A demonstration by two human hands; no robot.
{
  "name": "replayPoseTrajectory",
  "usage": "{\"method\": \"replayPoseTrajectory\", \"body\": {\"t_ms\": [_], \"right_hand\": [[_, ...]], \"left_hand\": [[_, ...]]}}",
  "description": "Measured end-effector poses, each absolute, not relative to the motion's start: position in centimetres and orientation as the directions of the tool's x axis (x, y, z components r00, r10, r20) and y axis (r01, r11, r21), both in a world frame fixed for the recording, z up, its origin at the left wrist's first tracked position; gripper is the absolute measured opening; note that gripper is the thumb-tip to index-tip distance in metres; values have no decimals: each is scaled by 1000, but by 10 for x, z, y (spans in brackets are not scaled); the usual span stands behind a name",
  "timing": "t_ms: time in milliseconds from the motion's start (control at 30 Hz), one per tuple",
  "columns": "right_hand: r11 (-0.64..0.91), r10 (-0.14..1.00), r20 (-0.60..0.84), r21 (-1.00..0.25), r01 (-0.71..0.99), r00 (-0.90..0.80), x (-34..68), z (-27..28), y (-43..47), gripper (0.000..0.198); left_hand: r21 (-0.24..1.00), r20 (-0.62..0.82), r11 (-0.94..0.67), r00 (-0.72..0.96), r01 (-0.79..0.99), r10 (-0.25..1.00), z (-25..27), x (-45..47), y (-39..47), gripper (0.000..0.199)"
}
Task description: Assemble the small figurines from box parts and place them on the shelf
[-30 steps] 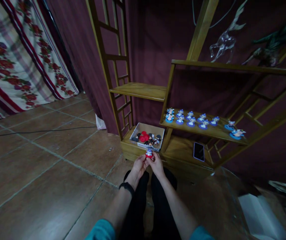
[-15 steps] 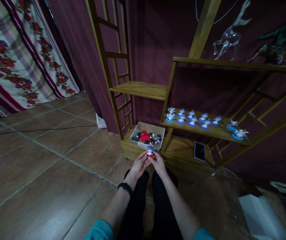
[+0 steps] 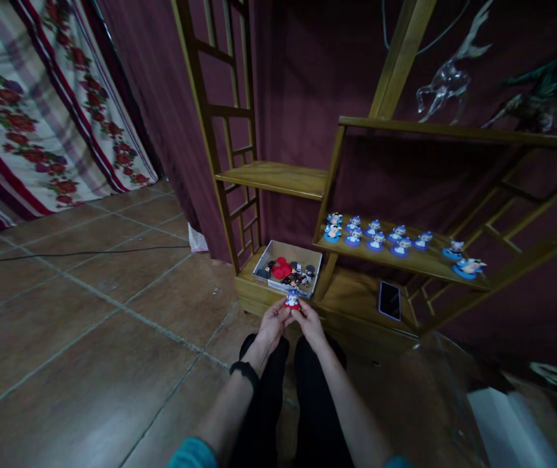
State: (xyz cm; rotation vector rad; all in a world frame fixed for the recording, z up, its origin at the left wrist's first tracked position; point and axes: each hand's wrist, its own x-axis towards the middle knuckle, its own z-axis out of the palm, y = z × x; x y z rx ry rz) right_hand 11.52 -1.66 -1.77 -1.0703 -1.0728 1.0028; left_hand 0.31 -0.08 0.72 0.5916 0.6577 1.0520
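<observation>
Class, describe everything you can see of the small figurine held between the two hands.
The figurine is small, purple and white above a red base, and looks like plastic. Held roughly upright, it is gripped low down by the left hand and the right hand. It is in front of the open box; its finer features are too small to make out.

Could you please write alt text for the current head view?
A person's left hand and right hand hold a figurine on a red base before a box of figurines and discs; at right, more figurines stand on a wooden shelf above a smartphone.
</observation>
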Motion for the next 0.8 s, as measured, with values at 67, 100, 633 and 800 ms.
{"method": "replayPoseTrajectory", "body": {"t_ms": [67,100,633,800], "right_hand": [[198,963,177,-977,-85,203,114,-16,-17,45],[198,962,179,-977,-77,207,114,-14,-17,45],[209,973,177,-948,-241,144,112,3,-22,41],[212,972,182,-952,-220,148,118,3,-24,38]], "left_hand": [[717,-213,377,330,-587,920,7,3,0,42],[719,-211,374,328,-586,921,7,3,0,42],[769,-262,395,317,-502,912,11,0,5,52],[754,-286,455,386,-473,877,15,-2,6,48]]}}
